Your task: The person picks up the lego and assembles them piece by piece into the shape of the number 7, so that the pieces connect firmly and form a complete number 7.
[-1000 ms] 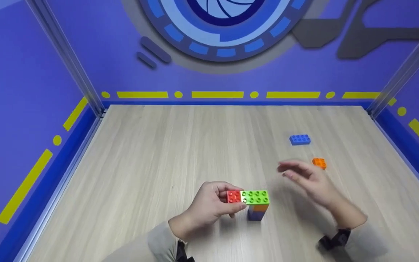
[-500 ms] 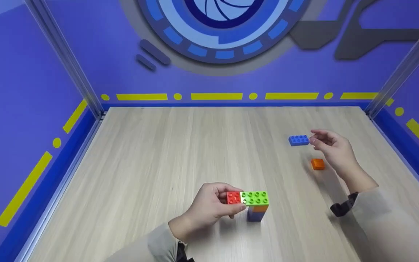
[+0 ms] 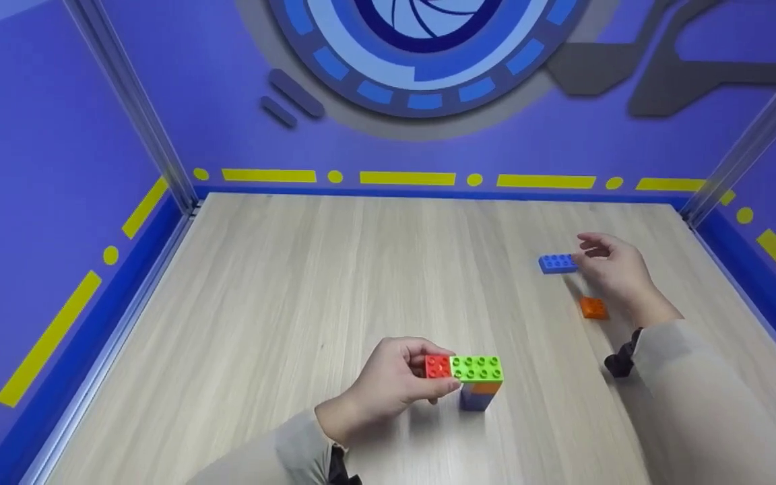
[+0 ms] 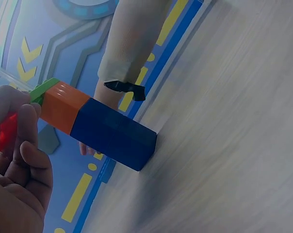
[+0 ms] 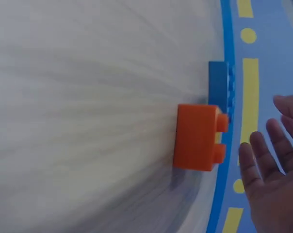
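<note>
The left sleeve (image 3: pixel 287 438) and right sleeve (image 3: pixel 691 377) are long, plain and pale greyish beige, with soft creases. A black, angular wrist mount (image 3: pixel 342 469) sits at the left cuff, partly cropped. A black band (image 4: pixel 118 87) with a squared block crosses the right cuff. The left hand (image 3: pixel 401 372) and right hand (image 3: pixel 616 267) are bare.
</note>
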Action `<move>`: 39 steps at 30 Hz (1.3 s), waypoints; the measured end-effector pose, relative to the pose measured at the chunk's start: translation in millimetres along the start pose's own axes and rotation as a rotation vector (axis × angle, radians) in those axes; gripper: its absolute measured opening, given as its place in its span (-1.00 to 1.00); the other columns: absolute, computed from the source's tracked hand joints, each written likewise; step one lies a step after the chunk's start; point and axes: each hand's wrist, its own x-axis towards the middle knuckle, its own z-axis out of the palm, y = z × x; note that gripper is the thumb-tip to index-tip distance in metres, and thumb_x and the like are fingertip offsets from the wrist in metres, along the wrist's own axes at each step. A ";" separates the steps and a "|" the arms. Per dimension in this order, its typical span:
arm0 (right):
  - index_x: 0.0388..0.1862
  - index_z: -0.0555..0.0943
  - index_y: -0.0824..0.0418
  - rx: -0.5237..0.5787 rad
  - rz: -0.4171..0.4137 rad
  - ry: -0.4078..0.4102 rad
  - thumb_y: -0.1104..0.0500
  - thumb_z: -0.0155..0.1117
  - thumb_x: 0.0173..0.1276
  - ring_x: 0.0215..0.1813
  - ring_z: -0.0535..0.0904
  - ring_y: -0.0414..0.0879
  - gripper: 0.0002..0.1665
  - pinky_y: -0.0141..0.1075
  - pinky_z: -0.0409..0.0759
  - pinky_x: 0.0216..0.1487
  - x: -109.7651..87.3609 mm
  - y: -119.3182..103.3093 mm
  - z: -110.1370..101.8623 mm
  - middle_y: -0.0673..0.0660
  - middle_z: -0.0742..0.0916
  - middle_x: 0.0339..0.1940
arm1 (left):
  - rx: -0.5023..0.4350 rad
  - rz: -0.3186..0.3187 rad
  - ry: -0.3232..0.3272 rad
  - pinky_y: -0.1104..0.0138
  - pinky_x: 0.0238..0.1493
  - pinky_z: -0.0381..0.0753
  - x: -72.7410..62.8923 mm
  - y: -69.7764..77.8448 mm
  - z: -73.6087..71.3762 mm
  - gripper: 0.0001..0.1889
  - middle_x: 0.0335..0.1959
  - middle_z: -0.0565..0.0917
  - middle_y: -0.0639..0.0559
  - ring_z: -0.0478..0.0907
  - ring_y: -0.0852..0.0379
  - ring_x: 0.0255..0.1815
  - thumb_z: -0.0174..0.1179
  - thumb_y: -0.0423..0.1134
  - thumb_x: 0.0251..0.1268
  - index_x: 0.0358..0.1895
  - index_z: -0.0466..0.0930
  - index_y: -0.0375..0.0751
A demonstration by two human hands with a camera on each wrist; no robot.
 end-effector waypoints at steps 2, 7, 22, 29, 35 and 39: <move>0.84 0.28 0.14 -0.017 0.032 -0.068 -0.06 0.26 0.78 0.67 0.37 0.39 -0.18 0.21 0.52 0.69 4.8 2.1 -0.6 0.39 0.40 0.76 | -0.007 0.005 -0.002 0.47 -0.38 0.72 0.4 0.2 0.0 -0.66 -0.14 0.93 -0.22 0.72 0.27 -0.42 0.56 -0.47 0.30 0.12 0.81 -0.43; 0.89 0.20 0.13 -0.110 0.045 -0.194 0.06 0.23 0.79 0.68 0.36 0.46 -0.16 0.28 0.55 0.66 13.4 6.4 -2.5 0.50 0.31 0.80 | -0.015 0.017 -0.014 0.48 -0.40 0.71 1.1 -0.5 -0.1 -0.65 -0.18 0.92 -0.18 0.71 0.28 -0.43 0.55 -0.50 0.29 0.13 0.79 -0.46; 0.61 0.58 0.21 -0.335 -0.046 -0.154 0.03 0.26 0.73 0.49 0.54 0.43 -0.41 0.43 0.56 0.57 15.0 -14.7 -4.6 0.43 0.62 0.53 | 0.008 0.044 -0.019 0.51 -0.41 0.68 1.3 -0.6 -1.6 -0.68 -0.23 0.91 -0.15 0.69 0.29 -0.45 0.56 -0.48 0.31 0.10 0.80 -0.43; 0.53 0.66 0.25 -0.282 -0.222 -0.052 0.09 0.34 0.70 0.37 0.69 0.38 -0.47 0.29 0.70 0.42 8.2 -33.0 8.6 0.40 0.70 0.48 | 0.026 0.053 -0.001 0.52 -0.41 0.68 1.1 0.4 -2.6 -0.67 -0.23 0.91 -0.12 0.69 0.29 -0.44 0.56 -0.46 0.33 0.12 0.80 -0.41; 0.44 0.73 0.26 -0.180 -0.330 -0.010 0.10 0.44 0.66 0.33 0.74 0.24 -0.51 -0.64 0.60 0.13 -5.7 -47.8 29.3 0.33 0.77 0.40 | 0.039 0.066 0.009 0.53 -0.41 0.67 1.2 0.1 -2.4 -0.66 -0.24 0.89 -0.07 0.68 0.32 -0.43 0.57 -0.47 0.32 0.13 0.80 -0.44; 0.37 0.77 0.25 -0.116 -0.399 0.021 0.14 0.50 0.62 0.24 0.75 -0.01 -0.57 -0.72 0.59 0.09 -23.8 -57.1 43.3 0.28 0.82 0.32 | 0.047 0.058 0.013 0.54 -0.40 0.68 1.1 -0.4 -0.9 -0.66 -0.22 0.90 -0.11 0.70 0.32 -0.41 0.58 -0.45 0.32 0.13 0.81 -0.40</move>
